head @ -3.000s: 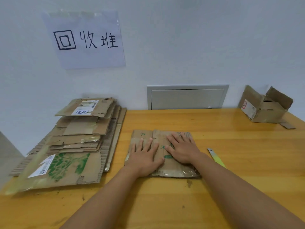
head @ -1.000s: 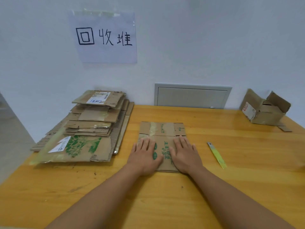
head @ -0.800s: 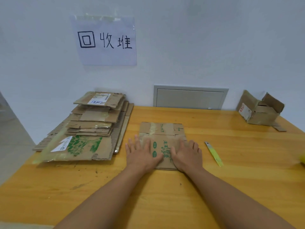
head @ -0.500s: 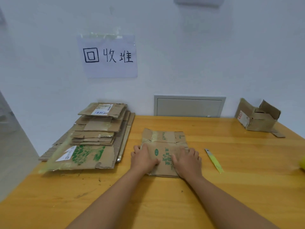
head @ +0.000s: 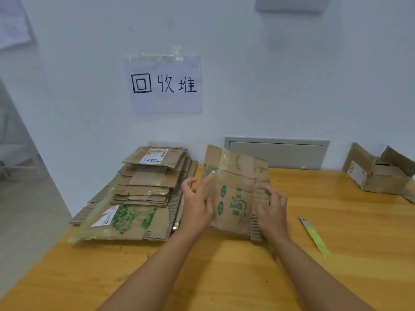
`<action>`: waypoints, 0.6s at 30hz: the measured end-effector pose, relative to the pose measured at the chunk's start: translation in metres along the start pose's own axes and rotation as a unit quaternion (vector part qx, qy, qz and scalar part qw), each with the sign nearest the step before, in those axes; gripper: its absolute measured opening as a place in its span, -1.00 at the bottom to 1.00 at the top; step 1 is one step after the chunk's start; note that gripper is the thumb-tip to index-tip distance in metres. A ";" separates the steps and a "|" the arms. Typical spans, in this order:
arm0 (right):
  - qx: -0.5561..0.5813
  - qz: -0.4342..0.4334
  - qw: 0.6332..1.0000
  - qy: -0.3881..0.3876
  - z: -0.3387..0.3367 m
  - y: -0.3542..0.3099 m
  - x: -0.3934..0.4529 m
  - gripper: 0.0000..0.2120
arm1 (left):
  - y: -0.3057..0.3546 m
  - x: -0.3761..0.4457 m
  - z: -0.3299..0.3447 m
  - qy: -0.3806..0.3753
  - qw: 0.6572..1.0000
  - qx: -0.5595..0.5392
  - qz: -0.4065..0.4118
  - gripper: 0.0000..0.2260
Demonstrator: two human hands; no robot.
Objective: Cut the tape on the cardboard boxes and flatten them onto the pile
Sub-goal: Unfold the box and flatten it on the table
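Head view: one flattened cardboard box (head: pixel 235 194), printed with green characters, is tilted up off the wooden table (head: pixel 336 254), its far flaps raised toward the wall and its near edge low over the tabletop. Two hands hold it. The left hand (head: pixel 197 207) grips the left edge, thumb on the near face and fingers curled behind; the right hand (head: pixel 272 212) grips the right edge in the same way, its fingertips hidden behind the corrugated side. Motion blur softens both hands and the clear tape on the box's upper flap.

One pile (head: pixel 143 194) of flattened cardboard lies just left of the held box, against the wall; the sheets overlap too much to count, though two carry white shipping labels and the lowest near sheet shows a green print. One box with open flaps (head: pixel 377 176) stands at the far right of the table, partly cut off by the frame edge. One yellow-green utility knife (head: pixel 314 236) lies on the table to the right of the right hand, apart from it.

On the wall hang one paper sign (head: pixel 166 84) with handwritten characters and one grey panel (head: pixel 276 153).
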State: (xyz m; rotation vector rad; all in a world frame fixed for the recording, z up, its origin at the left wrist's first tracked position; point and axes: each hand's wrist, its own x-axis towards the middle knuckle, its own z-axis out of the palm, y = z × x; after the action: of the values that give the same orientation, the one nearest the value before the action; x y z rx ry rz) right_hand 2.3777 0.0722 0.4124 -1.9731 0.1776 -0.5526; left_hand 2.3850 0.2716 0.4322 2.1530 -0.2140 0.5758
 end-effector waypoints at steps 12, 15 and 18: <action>0.202 0.088 0.968 -0.123 0.103 -0.092 0.030 -0.92 | -0.022 0.066 -0.125 0.129 0.990 -0.014 -0.053 -0.69; 0.204 0.058 0.971 -0.112 0.130 -0.111 0.033 -0.91 | -0.037 0.077 -0.152 0.117 0.990 0.027 -0.068 -0.61; 0.200 0.061 0.971 -0.115 0.158 -0.126 0.039 -0.88 | -0.057 0.083 -0.168 0.095 0.991 0.035 -0.086 -0.55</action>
State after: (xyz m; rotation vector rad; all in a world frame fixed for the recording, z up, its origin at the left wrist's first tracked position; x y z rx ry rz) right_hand 2.4689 0.2443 0.4781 -1.6042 0.0360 -0.2512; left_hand 2.4228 0.4437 0.5167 2.1407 0.0969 0.6920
